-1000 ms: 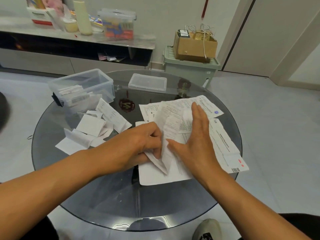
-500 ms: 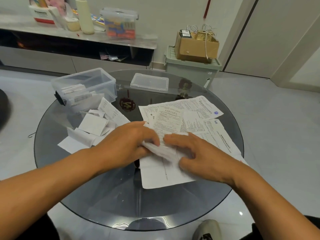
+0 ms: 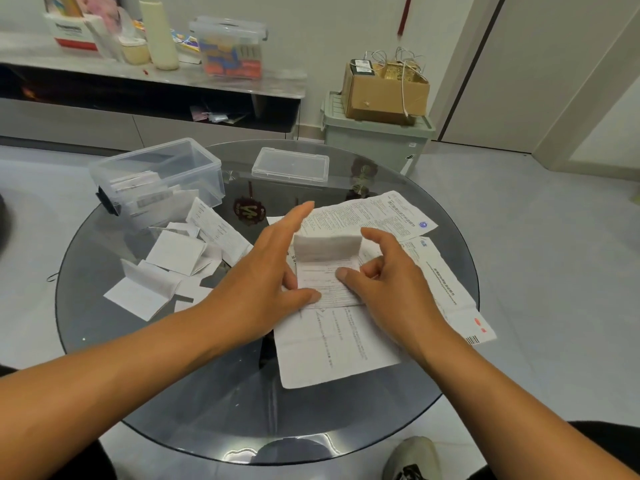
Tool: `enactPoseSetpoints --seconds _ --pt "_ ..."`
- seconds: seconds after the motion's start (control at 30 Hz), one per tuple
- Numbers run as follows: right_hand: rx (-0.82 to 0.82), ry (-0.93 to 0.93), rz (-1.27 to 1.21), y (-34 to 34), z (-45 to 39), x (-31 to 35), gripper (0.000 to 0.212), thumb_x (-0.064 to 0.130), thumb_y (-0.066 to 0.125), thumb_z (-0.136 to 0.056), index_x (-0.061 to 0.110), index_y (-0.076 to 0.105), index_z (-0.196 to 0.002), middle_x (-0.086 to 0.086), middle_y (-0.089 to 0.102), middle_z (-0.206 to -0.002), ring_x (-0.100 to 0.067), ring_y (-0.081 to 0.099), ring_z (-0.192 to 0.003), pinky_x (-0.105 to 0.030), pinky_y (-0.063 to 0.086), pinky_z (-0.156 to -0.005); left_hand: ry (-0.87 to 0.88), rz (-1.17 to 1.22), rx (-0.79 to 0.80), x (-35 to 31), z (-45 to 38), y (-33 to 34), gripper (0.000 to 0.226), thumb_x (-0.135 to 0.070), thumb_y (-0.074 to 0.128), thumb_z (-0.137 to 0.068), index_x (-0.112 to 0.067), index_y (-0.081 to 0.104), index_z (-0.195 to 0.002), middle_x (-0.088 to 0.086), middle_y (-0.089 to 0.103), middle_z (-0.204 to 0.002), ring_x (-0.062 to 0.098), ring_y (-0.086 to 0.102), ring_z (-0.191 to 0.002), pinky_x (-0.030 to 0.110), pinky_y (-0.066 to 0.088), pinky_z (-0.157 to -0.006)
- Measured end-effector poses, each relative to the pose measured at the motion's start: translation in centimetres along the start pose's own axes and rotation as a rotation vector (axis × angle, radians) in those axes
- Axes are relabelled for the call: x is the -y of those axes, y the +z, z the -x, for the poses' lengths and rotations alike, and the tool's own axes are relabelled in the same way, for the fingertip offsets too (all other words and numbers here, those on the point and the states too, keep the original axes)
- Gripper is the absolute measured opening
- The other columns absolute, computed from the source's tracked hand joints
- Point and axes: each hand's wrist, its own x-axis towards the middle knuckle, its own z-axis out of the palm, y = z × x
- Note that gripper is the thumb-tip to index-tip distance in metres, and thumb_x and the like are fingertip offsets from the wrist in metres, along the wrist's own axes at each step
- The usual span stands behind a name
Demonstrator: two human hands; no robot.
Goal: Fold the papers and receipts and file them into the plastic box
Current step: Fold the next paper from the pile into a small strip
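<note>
Both forearms reached in over the round glass table (image 3: 145, 393). The left hand (image 3: 266, 271) lay flat, fingers straight, thumb pressing a half-folded receipt (image 3: 327, 271) atop the loose papers (image 3: 339, 344). The right hand (image 3: 384, 282), fingers curled, pinned its other edge. The plastic box (image 3: 157, 178) stood far-left, open, bare glass nearest the person.

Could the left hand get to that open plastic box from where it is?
Probably yes. The left hand rests on the papers, and the plastic box stands open just beyond it to the left, with only folded receipts lying flat between.
</note>
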Motion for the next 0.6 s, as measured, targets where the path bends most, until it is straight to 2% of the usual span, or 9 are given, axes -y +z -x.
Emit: enactPoseSetpoints --seconds 0.07,0.13,0.23,0.3,0.37,0.4,0.47,0.53,0.6 --pt "-0.037 -0.006 0.099 0.3 -0.2 0.4 0.056 0.049 0.073 -0.091 0.044 0.039 -0.135 0.008 0.066 -0.080 -0.009 0.067 -0.075 -0.039 0.057 -0.074 0.009 -0.087 -0.060 0.4 0.0 0.2 0.100 -0.036 0.087 -0.076 -0.055 0.014 -0.142 -0.023 0.028 -0.135 0.005 0.061 -0.083 0.020 0.055 -0.062" --pt "-0.068 -0.003 0.150 0.5 -0.3 0.7 0.048 0.049 0.074 -0.090 0.038 0.040 -0.122 0.010 0.064 -0.081 -0.008 0.064 -0.073 -0.039 0.055 -0.070 0.017 -0.167 -0.150 0.8 -0.2 0.5 0.083 -0.040 0.089 -0.072 -0.044 0.025 -0.123 -0.018 0.027 -0.123 0.007 0.055 -0.086 0.021 0.054 -0.060" --pt "-0.082 -0.014 0.202 0.7 -0.5 0.8 0.036 0.046 0.076 -0.089 0.031 0.045 -0.100 0.011 0.058 -0.091 -0.009 0.059 -0.075 -0.033 0.046 -0.065 0.064 -0.227 -0.172 1.1 -0.5 0.0 0.071 -0.046 0.090 -0.069 -0.040 0.027 -0.101 -0.018 0.032 -0.109 0.006 0.048 -0.090 0.028 0.056 -0.067" --pt "-0.035 -0.039 0.263 0.7 -0.7 0.6 0.023 0.046 0.072 -0.092 0.031 0.055 -0.094 0.012 0.054 -0.102 -0.008 0.057 -0.082 -0.031 0.046 -0.070 0.155 -0.272 -0.039 1.0 -0.5 -0.7 0.056 -0.057 0.081 -0.073 -0.043 0.040 -0.108 -0.024 0.042 -0.116 0.002 0.045 -0.103 0.031 0.053 -0.083" --pt "0.056 -0.060 0.287 0.4 -0.8 0.5 0.018 0.050 0.067 -0.094 0.035 0.064 -0.102 0.014 0.052 -0.111 -0.007 0.057 -0.093 -0.032 0.049 -0.081 0.241 -0.345 0.141 0.9 -0.4 -1.3 0.060 -0.067 0.067 -0.082 -0.044 0.044 -0.133 -0.025 0.048 -0.135 0.000 0.043 -0.122 0.030 0.047 -0.099" --pt "0.108 -0.069 0.277 0.1 -0.8 0.5 0.023 0.053 0.066 -0.094 0.037 0.066 -0.110 0.015 0.052 -0.116 -0.006 0.057 -0.099 -0.033 0.049 -0.087 0.263 -0.387 0.198 0.8 -0.4 -1.4 0.062 -0.067 0.060 -0.086 -0.043 0.042 -0.140 -0.023 0.050 -0.140 0.001 0.045 -0.125 0.029 0.046 -0.102" --pt "0.229 -0.090 0.250 -0.9 -0.8 0.6 0.042 0.060 0.069 -0.089 0.039 0.064 -0.125 0.018 0.049 -0.125 -0.002 0.053 -0.105 -0.030 0.046 -0.093 0.304 -0.464 0.208 0.6 -0.5 -1.5 0.058 -0.064 0.051 -0.092 -0.039 0.044 -0.143 -0.019 0.056 -0.138 0.004 0.051 -0.123 0.031 0.048 -0.099" --pt "0.371 -0.101 0.244 -1.9 -0.7 0.7 0.064 0.065 0.075 -0.080 0.042 0.057 -0.137 0.022 0.043 -0.132 0.002 0.050 -0.107 -0.026 0.043 -0.097 0.343 -0.530 0.179 0.5 -0.7 -1.6 0.052 -0.059 0.039 -0.093 -0.034 0.052 -0.137 -0.014 0.062 -0.131 0.010 0.058 -0.117 0.036 0.053 -0.092" --pt "0.450 -0.125 0.284 -2.5 -0.7 0.5 0.074 0.064 0.079 -0.077 0.045 0.051 -0.143 0.026 0.038 -0.137 0.002 0.047 -0.113 -0.025 0.041 -0.101 0.368 -0.539 0.166 0.4 -0.9 -1.5 0.048 -0.052 0.032 -0.093 -0.030 0.061 -0.124 -0.011 0.069 -0.119 0.014 0.064 -0.106 0.038 0.056 -0.082"
